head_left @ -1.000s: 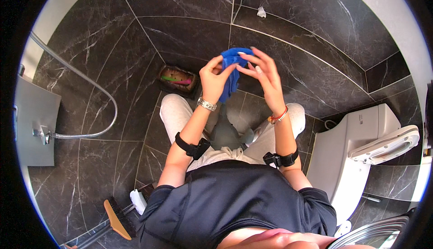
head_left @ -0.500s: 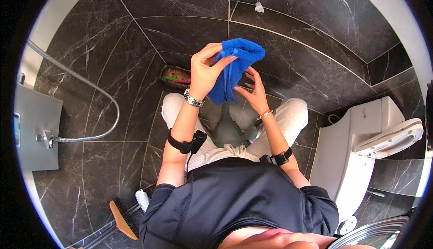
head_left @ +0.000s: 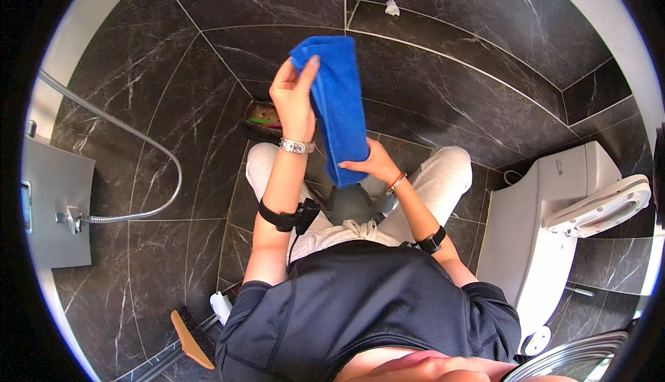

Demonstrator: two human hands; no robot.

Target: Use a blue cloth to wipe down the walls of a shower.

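Note:
A blue cloth [head_left: 338,108], folded into a long strip, is held up in front of me between both hands. My left hand [head_left: 294,98] pinches its far left corner, thumb on top and fingers behind. Nearer to me, my right hand [head_left: 375,163] grips the lower right edge, its thumb lying across the front. The cloth's lower end hangs over a grey-green object [head_left: 351,204] between my knees, most of which is hidden.
A toilet [head_left: 530,236] with raised seat stands at right. A shower panel [head_left: 61,202] with metal hose [head_left: 163,148] is at left. A basket [head_left: 260,118] sits in the far corner. A wooden-backed broom [head_left: 190,337] lies lower left. Crumpled white tissue [head_left: 392,7] rests on the ledge.
The bunched cloth is now straightened into a long folded strip. My left hand has moved farther away and slightly left; my right hand has come nearer and closed on the lower edge.

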